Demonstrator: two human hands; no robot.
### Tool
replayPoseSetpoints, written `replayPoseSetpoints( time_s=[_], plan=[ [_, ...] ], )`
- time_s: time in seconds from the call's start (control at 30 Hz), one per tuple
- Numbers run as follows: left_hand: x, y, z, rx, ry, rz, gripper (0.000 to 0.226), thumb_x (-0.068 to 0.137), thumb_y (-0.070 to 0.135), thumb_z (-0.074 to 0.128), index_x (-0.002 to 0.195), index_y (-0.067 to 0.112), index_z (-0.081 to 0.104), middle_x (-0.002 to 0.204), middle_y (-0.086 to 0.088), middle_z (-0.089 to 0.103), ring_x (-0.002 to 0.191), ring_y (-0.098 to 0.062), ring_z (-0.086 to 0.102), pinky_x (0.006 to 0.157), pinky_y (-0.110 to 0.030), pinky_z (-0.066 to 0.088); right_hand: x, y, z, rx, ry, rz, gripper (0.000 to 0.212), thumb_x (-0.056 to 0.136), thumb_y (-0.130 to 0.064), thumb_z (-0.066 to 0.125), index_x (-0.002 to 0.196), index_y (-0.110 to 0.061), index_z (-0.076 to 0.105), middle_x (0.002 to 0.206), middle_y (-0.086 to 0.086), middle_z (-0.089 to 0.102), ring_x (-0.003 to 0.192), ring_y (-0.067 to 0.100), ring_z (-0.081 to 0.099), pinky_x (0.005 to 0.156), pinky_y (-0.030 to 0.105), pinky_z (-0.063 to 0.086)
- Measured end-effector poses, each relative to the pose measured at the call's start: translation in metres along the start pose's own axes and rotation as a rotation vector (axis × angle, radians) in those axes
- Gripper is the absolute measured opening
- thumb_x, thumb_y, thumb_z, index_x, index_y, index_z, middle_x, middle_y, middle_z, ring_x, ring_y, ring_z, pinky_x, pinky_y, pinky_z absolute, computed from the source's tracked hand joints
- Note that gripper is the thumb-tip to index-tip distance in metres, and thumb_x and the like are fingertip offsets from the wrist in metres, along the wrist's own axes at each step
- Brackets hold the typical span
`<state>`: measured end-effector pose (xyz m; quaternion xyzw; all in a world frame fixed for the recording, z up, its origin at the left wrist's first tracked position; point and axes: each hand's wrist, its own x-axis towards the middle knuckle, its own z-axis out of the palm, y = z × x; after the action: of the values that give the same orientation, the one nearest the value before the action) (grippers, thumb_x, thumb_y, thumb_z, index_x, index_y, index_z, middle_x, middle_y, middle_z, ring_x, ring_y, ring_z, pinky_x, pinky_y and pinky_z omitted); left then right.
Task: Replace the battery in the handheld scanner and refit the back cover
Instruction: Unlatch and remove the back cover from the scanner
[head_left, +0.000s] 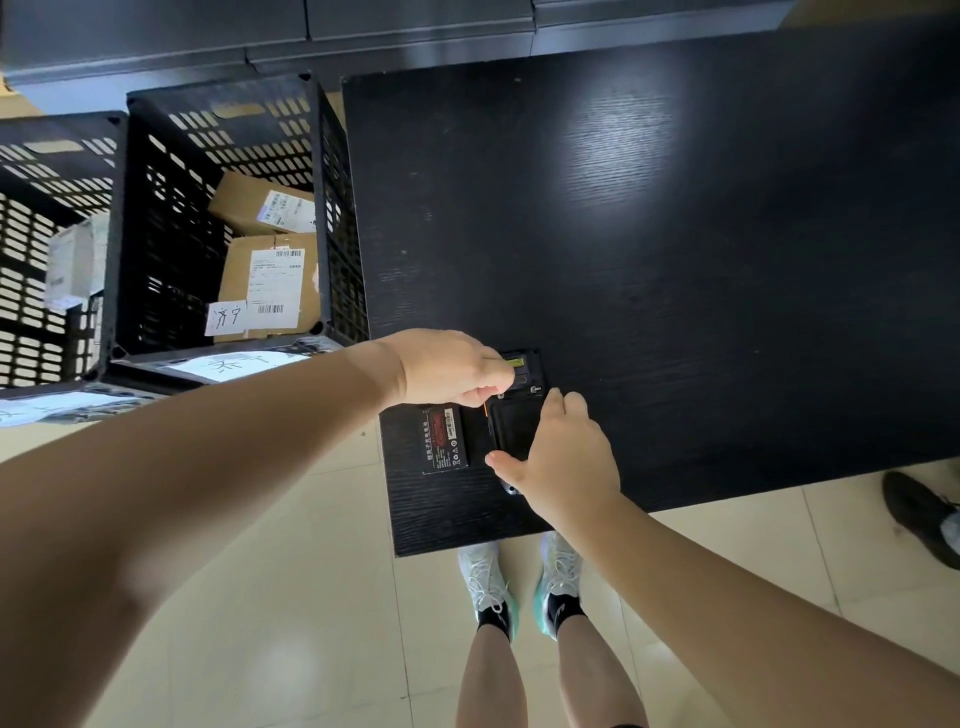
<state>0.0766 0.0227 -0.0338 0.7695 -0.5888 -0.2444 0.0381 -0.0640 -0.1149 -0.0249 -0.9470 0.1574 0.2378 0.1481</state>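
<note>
A person is standing at the near corner of a black wood-grain table (649, 234), both bare arms reaching down over a handheld scanner (519, 415) that is lying back-up on the tabletop. The left hand (447, 370) is curling over the scanner's far end, its fingertips pressed together and pinching at the upper edge, where a yellow strip is showing. The right hand (563, 457) is lying spread across the dark back cover (511, 428), thumb stretched along the near end and fingers touching the cover's far edge; whether the cover is fully seated cannot be told. A loose battery (445, 439), its red-and-black label facing up, is resting on the table just beside the scanner, on its left side and free of both hands. To the left of the table, black perforated plastic crates (156, 218) are sitting on the pale tiled floor (291, 597), one holding labelled cardboard parcels (267, 260). The person's white trainers (519, 582) are showing below the table edge.
</note>
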Motion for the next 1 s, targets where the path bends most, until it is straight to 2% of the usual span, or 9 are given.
replayPoseSetpoints(
  time_s=[0.2,0.4,0.47,0.53,0.63,0.7,0.8,0.9,1.0],
  plan=[
    [-0.002,0.004,0.003,-0.147,0.082,-0.109,0.008,0.091,0.008,0.052,0.092,0.013,0.059,0.08,0.007,0.046,0.07,-0.021,0.049,0.06,-0.028,0.038,0.001,0.001,0.002,0.011,-0.004,0.005,0.106,0.08,-0.064,0.063,0.153,-0.002,0.017,0.148,0.011,0.034,0.114,0.024,0.054,0.089,0.03,0.048],
    [-0.005,0.01,0.001,-0.229,0.054,-0.217,0.012,0.088,0.005,0.051,0.088,0.017,0.054,0.082,0.007,0.05,0.072,-0.02,0.053,0.064,-0.035,0.051,0.002,0.004,0.005,0.044,0.01,0.008,0.11,0.077,-0.067,0.064,0.154,-0.006,0.016,0.143,0.009,0.039,0.114,0.023,0.055,0.086,0.03,0.049],
    [-0.008,0.018,-0.002,-0.266,0.056,-0.292,0.007,0.091,0.012,0.052,0.093,0.017,0.056,0.087,0.006,0.053,0.077,-0.021,0.057,0.068,-0.036,0.052,0.0,0.013,0.002,0.137,-0.012,-0.009,0.111,0.074,-0.068,0.066,0.155,-0.013,0.015,0.138,0.005,0.043,0.114,0.023,0.055,0.084,0.032,0.05],
    [-0.014,0.031,-0.002,-0.375,0.204,-0.411,0.007,0.092,0.019,0.057,0.098,0.016,0.058,0.093,0.004,0.057,0.084,-0.02,0.061,0.075,-0.038,0.053,0.001,0.027,-0.007,0.351,-0.036,0.006,0.104,0.073,-0.064,0.068,0.154,-0.021,0.02,0.127,0.0,0.05,0.109,0.019,0.059,0.086,0.033,0.05],
    [-0.018,0.062,0.004,-0.632,0.482,-0.645,0.046,0.084,0.034,0.072,0.122,0.017,0.055,0.112,0.001,0.06,0.105,-0.016,0.057,0.093,-0.028,0.045,0.019,0.056,-0.021,0.458,0.1,-0.07,0.054,0.084,-0.045,0.066,0.131,-0.023,0.055,0.105,-0.003,0.065,0.085,0.011,0.064,0.087,0.034,0.053],
    [-0.008,0.08,0.011,-0.667,0.474,-0.747,0.087,0.072,0.046,0.079,0.144,0.019,0.038,0.134,0.001,0.051,0.126,-0.017,0.043,0.105,-0.029,0.034,0.035,0.069,-0.031,0.388,0.139,-0.212,0.025,0.089,-0.031,0.065,0.113,-0.023,0.065,0.094,-0.005,0.066,0.075,0.008,0.063,0.081,0.035,0.055],
    [0.011,0.092,0.026,-0.624,0.441,-0.863,0.113,0.063,0.054,0.081,0.153,0.022,0.02,0.151,0.005,0.035,0.14,-0.019,0.029,0.115,-0.04,0.025,0.054,0.072,-0.041,0.281,0.033,-0.42,0.014,0.094,-0.026,0.062,0.107,-0.023,0.066,0.097,-0.007,0.063,0.078,0.008,0.062,0.074,0.031,0.056],
    [0.016,0.09,0.039,-0.678,0.461,-0.91,0.117,0.058,0.048,0.085,0.152,0.023,0.021,0.153,0.006,0.03,0.141,-0.018,0.028,0.116,-0.041,0.027,0.067,0.069,-0.04,0.194,-0.036,-0.568,0.014,0.095,-0.025,0.06,0.107,-0.022,0.067,0.104,-0.006,0.063,0.08,0.008,0.061,0.073,0.027,0.056],
    [0.015,0.087,0.043,-0.801,0.495,-0.904,0.116,0.055,0.04,0.089,0.151,0.02,0.027,0.151,0.007,0.03,0.141,-0.015,0.027,0.116,-0.034,0.029,0.075,0.07,-0.035,0.184,-0.056,-0.662,0.011,0.094,-0.022,0.062,0.104,-0.021,0.068,0.103,-0.006,0.063,0.08,0.008,0.059,0.072,0.026,0.055]
  ],
)
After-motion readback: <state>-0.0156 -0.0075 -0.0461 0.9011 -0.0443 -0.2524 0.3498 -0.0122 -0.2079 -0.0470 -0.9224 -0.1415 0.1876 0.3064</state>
